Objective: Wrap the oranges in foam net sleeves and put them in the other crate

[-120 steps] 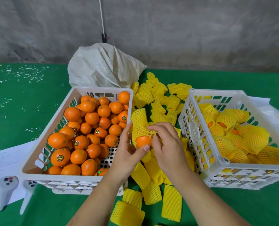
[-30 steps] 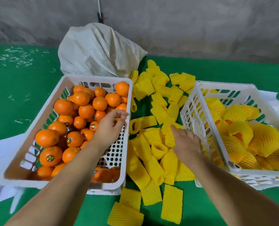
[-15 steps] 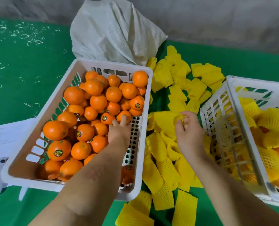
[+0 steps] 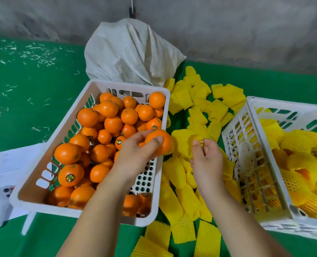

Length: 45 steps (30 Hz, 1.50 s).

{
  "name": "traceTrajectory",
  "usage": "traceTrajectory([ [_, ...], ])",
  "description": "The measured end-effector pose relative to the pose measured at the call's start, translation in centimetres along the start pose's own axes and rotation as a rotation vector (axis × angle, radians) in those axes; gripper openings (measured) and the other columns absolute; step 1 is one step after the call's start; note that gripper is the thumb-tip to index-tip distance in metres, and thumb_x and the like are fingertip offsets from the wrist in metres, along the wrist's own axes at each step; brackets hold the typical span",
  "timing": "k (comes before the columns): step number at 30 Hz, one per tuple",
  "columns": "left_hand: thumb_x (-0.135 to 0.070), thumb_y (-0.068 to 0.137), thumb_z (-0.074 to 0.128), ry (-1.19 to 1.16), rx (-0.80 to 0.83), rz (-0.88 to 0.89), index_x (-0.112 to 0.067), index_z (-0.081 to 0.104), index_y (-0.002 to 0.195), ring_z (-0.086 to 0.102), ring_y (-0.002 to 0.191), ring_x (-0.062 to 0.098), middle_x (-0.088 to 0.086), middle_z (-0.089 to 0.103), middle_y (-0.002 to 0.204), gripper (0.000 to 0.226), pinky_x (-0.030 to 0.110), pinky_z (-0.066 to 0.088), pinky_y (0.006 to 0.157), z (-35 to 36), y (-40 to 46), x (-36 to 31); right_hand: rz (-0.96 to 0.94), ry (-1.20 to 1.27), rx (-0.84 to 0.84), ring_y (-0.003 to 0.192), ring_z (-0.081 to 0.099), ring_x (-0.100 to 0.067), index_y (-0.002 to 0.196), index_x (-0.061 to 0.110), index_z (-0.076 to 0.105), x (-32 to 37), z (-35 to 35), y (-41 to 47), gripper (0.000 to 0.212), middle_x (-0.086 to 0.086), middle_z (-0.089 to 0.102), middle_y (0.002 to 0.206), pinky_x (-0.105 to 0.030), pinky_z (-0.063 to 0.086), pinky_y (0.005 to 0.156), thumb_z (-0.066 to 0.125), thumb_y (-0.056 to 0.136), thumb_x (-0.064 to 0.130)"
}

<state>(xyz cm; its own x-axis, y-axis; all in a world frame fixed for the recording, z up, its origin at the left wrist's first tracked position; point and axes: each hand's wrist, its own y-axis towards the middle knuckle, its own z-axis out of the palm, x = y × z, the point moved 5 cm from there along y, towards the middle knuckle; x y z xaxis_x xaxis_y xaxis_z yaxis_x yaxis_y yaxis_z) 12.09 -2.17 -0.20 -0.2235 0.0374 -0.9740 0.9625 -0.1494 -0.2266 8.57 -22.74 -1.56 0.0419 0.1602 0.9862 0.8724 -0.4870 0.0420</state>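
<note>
My left hand (image 4: pixel 135 154) grips a bare orange (image 4: pixel 163 140) lifted over the right rim of the left white crate (image 4: pixel 42 151), which is full of loose oranges (image 4: pixel 107 125). Just to its right, my right hand (image 4: pixel 207 160) pinches the top of a yellow foam net sleeve (image 4: pixel 186 141) above the pile of sleeves (image 4: pixel 183 191) on the green mat between the crates. The right white crate (image 4: pixel 250 158) holds several oranges wrapped in yellow sleeves (image 4: pixel 298 164).
A grey-white woven sack (image 4: pixel 131 52) lies behind the left crate, in front of a grey wall. More yellow sleeves (image 4: pixel 209 101) are scattered at the back. White paper (image 4: pixel 7 164) lies under the left crate's left side.
My left hand has picked an orange out of the left crate and carried it right over the rim. My right hand has lifted a sleeve from the pile.
</note>
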Motion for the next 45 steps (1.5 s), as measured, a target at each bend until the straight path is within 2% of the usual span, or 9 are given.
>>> traceTrajectory([
  [8, -0.058, 0.061, 0.097, -0.415, 0.443, -0.091, -0.014, 0.074, 0.129, 0.071, 0.118, 0.031, 0.015, 0.071, 0.133, 0.084, 0.042, 0.062, 0.091, 5.4, -4.8, 2.1, 0.043, 0.041, 0.078, 0.069, 0.063, 0.010, 0.107, 0.014, 0.064, 1.5, -1.5, -2.0, 0.014, 0.002, 0.057, 0.083, -0.008, 0.048, 0.061, 0.065, 0.098, 0.002],
  [13, -0.064, 0.063, 0.094, -0.374, 0.286, -0.043, -0.010, 0.070, 0.130, 0.071, 0.118, 0.033, 0.015, 0.073, 0.131, 0.089, 0.043, 0.061, 0.095, 6.1, -5.0, 3.2, -0.130, -0.196, 0.046, 0.092, 0.059, 0.002, 0.100, 0.030, 0.070, 2.5, -3.3, -2.7, 0.011, 0.010, 0.063, 0.103, -0.017, 0.048, 0.074, 0.071, 0.096, 0.020],
  [16, -0.047, 0.078, 0.087, -0.423, 0.189, 0.024, -0.019, 0.065, 0.136, 0.070, 0.122, 0.031, 0.008, 0.071, 0.134, 0.068, 0.039, 0.060, 0.095, 6.0, -5.2, 3.1, -0.162, -0.183, 0.078, 0.079, 0.061, 0.005, 0.096, 0.040, 0.065, 3.1, -3.7, -3.1, 0.020, 0.022, 0.065, 0.086, -0.010, 0.041, 0.062, 0.068, 0.098, 0.021],
  [22, -0.035, 0.085, 0.083, -0.484, 0.142, 0.148, -0.030, 0.049, 0.153, 0.065, 0.130, 0.026, 0.003, 0.065, 0.144, 0.076, 0.044, 0.055, 0.107, 5.8, -5.4, 3.0, -0.302, -0.201, 0.108, 0.096, 0.065, -0.001, 0.110, 0.028, 0.072, 4.6, -3.4, -5.9, 0.020, 0.020, 0.067, 0.101, -0.018, 0.052, 0.078, 0.065, 0.099, 0.013],
  [27, -0.051, 0.082, 0.077, -0.566, -0.050, 0.181, -0.015, 0.053, 0.141, 0.069, 0.110, 0.026, 0.010, 0.073, 0.120, 0.073, 0.037, 0.059, 0.089, 5.1, -5.8, 3.2, -0.605, -0.364, 0.226, 0.100, 0.059, -0.006, 0.113, 0.020, 0.067, 6.0, -1.8, -9.5, 0.014, 0.011, 0.062, 0.108, -0.019, 0.049, 0.082, 0.061, 0.101, 0.021],
  [30, -0.060, 0.083, 0.081, -0.499, 0.043, 0.185, -0.027, 0.049, 0.145, 0.067, 0.107, 0.025, 0.009, 0.070, 0.120, 0.077, 0.038, 0.058, 0.091, 5.2, -5.7, 3.4, -0.596, -0.397, 0.219, 0.102, 0.055, -0.011, 0.115, 0.018, 0.063, 6.0, -1.7, -9.7, 0.015, 0.009, 0.056, 0.111, -0.017, 0.045, 0.082, 0.062, 0.100, 0.017],
  [34, -0.030, 0.094, 0.076, -0.222, 0.210, 0.287, -0.049, 0.037, 0.154, 0.071, 0.112, 0.025, 0.004, 0.071, 0.124, 0.074, 0.036, 0.060, 0.090, 5.9, -5.8, 3.4, -0.573, -0.403, 0.166, 0.106, 0.053, -0.012, 0.120, 0.015, 0.061, 6.9, -3.3, -8.0, 0.023, 0.005, 0.050, 0.117, -0.007, 0.041, 0.082, 0.061, 0.098, 0.008],
  [40, -0.049, 0.086, 0.086, -0.150, 0.076, 0.411, -0.038, 0.054, 0.139, 0.058, 0.082, 0.030, 0.021, 0.063, 0.104, 0.063, 0.050, 0.050, 0.070, 6.4, -6.3, 3.1, -0.623, -0.422, 0.107, 0.114, 0.048, -0.001, 0.113, 0.016, 0.061, 7.4, -5.1, -8.4, 0.014, 0.004, 0.045, 0.125, -0.016, 0.046, 0.087, 0.053, 0.103, 0.016],
  [45, -0.040, 0.089, 0.080, -0.136, -0.034, 0.475, -0.039, 0.057, 0.123, 0.070, 0.096, 0.005, -0.012, 0.072, 0.108, 0.041, 0.020, 0.056, 0.080, 6.6, -7.2, 1.9, -0.719, -0.521, 0.135, 0.106, 0.055, -0.013, 0.114, 0.022, 0.057, 7.6, -4.9, -11.1, 0.018, 0.007, 0.056, 0.114, -0.031, 0.051, 0.085, 0.045, 0.103, 0.030],
])
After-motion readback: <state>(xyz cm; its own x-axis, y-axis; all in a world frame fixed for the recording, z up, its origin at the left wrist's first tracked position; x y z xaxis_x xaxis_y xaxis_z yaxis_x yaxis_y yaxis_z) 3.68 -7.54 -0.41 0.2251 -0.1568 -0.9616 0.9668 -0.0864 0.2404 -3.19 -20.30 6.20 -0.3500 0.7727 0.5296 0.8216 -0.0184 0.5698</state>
